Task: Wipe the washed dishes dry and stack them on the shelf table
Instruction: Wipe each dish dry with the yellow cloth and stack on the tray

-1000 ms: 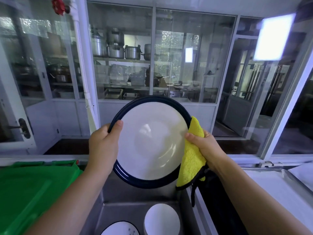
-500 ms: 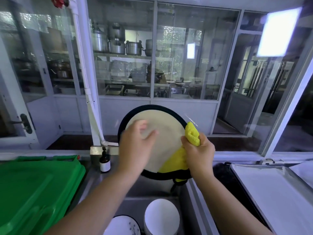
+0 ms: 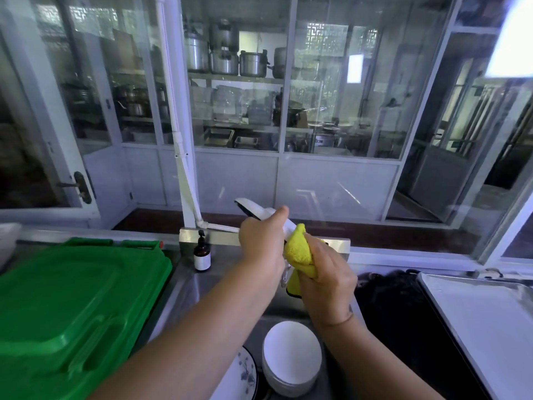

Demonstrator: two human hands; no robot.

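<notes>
White, dark-rimmed plate (image 3: 249,208) tilts edge-on, fingers of the left hand (image 3: 261,245) clamped on it (right hand (image 3: 327,274) clutches yellow cloth (image 3: 300,251)).

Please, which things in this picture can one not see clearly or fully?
All in the head view.
- The plate: edge-on and blurred, mostly behind the left hand and yellow cloth; wet or dry, cannot tell.
- The patterned plate: cut by the bottom edge, partly behind the left forearm.
- The brown bottle: label too small to read.
- The metal tray: cut by the right edge.

The left forearm (image 3: 207,321) and right forearm (image 3: 372,350) are bare; a thin dark band (image 3: 339,320) circles the right wrist.
</notes>
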